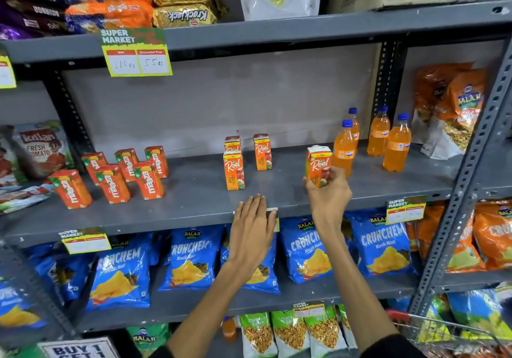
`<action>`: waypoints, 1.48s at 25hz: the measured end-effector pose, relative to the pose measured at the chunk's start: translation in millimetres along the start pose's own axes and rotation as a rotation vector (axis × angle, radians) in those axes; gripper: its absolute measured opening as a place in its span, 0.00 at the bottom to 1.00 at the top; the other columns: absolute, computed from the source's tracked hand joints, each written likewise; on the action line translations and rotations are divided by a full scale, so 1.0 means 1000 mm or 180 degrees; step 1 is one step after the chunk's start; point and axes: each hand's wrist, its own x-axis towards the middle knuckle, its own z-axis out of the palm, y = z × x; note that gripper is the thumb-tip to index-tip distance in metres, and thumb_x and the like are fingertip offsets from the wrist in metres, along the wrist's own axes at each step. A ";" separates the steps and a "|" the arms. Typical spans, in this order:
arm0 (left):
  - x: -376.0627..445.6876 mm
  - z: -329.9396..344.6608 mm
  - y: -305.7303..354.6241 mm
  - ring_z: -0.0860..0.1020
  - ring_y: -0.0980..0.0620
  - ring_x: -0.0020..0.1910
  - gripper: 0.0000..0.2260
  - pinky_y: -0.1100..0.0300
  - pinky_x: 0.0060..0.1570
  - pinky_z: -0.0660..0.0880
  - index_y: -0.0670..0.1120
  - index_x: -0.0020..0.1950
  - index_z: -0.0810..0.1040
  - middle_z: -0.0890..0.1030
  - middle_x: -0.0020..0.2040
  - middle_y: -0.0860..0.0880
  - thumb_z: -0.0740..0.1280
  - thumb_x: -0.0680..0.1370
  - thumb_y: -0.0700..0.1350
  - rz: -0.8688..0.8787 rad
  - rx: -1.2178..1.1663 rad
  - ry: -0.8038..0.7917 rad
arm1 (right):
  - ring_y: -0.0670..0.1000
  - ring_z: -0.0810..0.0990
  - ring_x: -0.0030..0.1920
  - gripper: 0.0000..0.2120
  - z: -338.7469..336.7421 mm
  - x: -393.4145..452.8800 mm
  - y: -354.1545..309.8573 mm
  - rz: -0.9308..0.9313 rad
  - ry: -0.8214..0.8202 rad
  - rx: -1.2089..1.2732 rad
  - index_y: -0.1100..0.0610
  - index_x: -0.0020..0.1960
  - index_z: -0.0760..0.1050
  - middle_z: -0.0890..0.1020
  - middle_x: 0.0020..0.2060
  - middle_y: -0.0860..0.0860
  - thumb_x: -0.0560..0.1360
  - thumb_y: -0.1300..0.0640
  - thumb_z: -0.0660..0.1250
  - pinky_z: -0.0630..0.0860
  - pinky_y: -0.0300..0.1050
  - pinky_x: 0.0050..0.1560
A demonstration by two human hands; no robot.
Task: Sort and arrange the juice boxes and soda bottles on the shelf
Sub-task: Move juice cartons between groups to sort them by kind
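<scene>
Our right hand (pixel 328 188) holds a juice box (pixel 318 165) just beside the soda bottles (pixel 372 138), likely to move it to the other juice boxes (pixel 245 158). Our left hand (pixel 253 219) rests flat and wide on the shelf (pixel 194 205) edge, empty.

Lower part of the held Real juice box (pixel 318 165) is covered by the right hand (pixel 328 191); its base cannot be seen. Rear Real box (pixel 232 143) is mostly blocked by the front one (pixel 234 170). Rearmost soda bottle (pixel 353 124) is half hidden behind the nearer bottle (pixel 343 148). Left hand (pixel 253 228) palm is faced away; contact with the shelf edge (pixel 166 220) cannot be told. Price tag (pixel 5 72) is cut off at the left edge. Shopping basket (pixel 432 330) is cropped at the bottom right. Writing on the lower shelf label (pixel 405 209) is too small to be read.
</scene>
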 end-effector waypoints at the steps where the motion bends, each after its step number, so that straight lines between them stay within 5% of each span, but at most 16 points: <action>1: 0.000 -0.001 -0.006 0.70 0.44 0.75 0.22 0.47 0.77 0.62 0.40 0.74 0.71 0.74 0.74 0.42 0.56 0.85 0.51 -0.0034 -0.0006 0.0016 | 0.51 0.83 0.52 0.23 0.011 -0.005 -0.006 -0.0046 -0.0120 0.0015 0.54 0.59 0.74 0.83 0.51 0.51 0.68 0.55 0.80 0.81 0.50 0.56; 10: -0.002 -0.003 -0.032 0.71 0.44 0.73 0.19 0.47 0.77 0.62 0.39 0.72 0.72 0.76 0.72 0.41 0.56 0.85 0.48 -0.0098 0.0006 0.0029 | 0.58 0.82 0.52 0.26 0.091 -0.019 -0.022 0.0023 -0.0890 -0.0483 0.59 0.54 0.71 0.81 0.52 0.56 0.66 0.52 0.81 0.80 0.56 0.54; 15: 0.000 0.002 -0.034 0.74 0.44 0.71 0.18 0.47 0.74 0.67 0.39 0.71 0.74 0.78 0.69 0.41 0.58 0.85 0.45 -0.0057 0.0078 0.0168 | 0.59 0.82 0.55 0.31 0.104 -0.005 -0.019 0.0071 -0.1053 -0.0670 0.60 0.58 0.68 0.80 0.54 0.58 0.65 0.51 0.82 0.77 0.48 0.48; 22: 0.002 0.001 -0.038 0.72 0.46 0.72 0.18 0.49 0.77 0.62 0.39 0.72 0.73 0.76 0.71 0.42 0.57 0.85 0.46 -0.0013 -0.0297 0.0265 | 0.61 0.79 0.61 0.38 0.091 -0.010 -0.024 0.0211 -0.1158 -0.0423 0.61 0.64 0.66 0.78 0.61 0.61 0.65 0.49 0.82 0.78 0.53 0.56; 25: -0.002 -0.010 -0.044 0.73 0.48 0.71 0.19 0.53 0.77 0.61 0.41 0.73 0.72 0.77 0.71 0.43 0.59 0.85 0.48 -0.0081 -0.0818 0.0307 | 0.57 0.76 0.61 0.32 0.073 -0.035 -0.023 -0.0266 -0.0843 -0.0344 0.59 0.64 0.68 0.77 0.59 0.57 0.69 0.47 0.79 0.73 0.46 0.54; 28: -0.016 -0.023 -0.060 0.79 0.49 0.63 0.15 0.54 0.66 0.73 0.44 0.67 0.78 0.82 0.64 0.47 0.61 0.84 0.48 -0.0209 -0.1038 0.0653 | 0.53 0.77 0.58 0.22 0.067 -0.068 -0.027 -0.0786 -0.0748 -0.0323 0.55 0.62 0.70 0.77 0.56 0.52 0.74 0.46 0.73 0.76 0.48 0.56; 31: -0.030 -0.041 -0.087 0.81 0.50 0.52 0.10 0.54 0.53 0.78 0.46 0.58 0.82 0.86 0.53 0.49 0.64 0.83 0.46 -0.0369 -0.1035 0.1000 | 0.52 0.78 0.57 0.17 0.080 -0.096 -0.041 -0.0904 -0.0902 -0.0092 0.54 0.60 0.73 0.78 0.56 0.50 0.76 0.48 0.71 0.77 0.51 0.57; 37: -0.048 -0.085 -0.177 0.81 0.52 0.48 0.07 0.55 0.49 0.79 0.48 0.55 0.83 0.85 0.49 0.50 0.66 0.82 0.47 -0.1093 -0.1307 0.1607 | 0.47 0.78 0.51 0.14 0.143 -0.158 -0.081 -0.1008 -0.1225 0.0229 0.53 0.57 0.73 0.79 0.51 0.48 0.77 0.48 0.71 0.77 0.43 0.51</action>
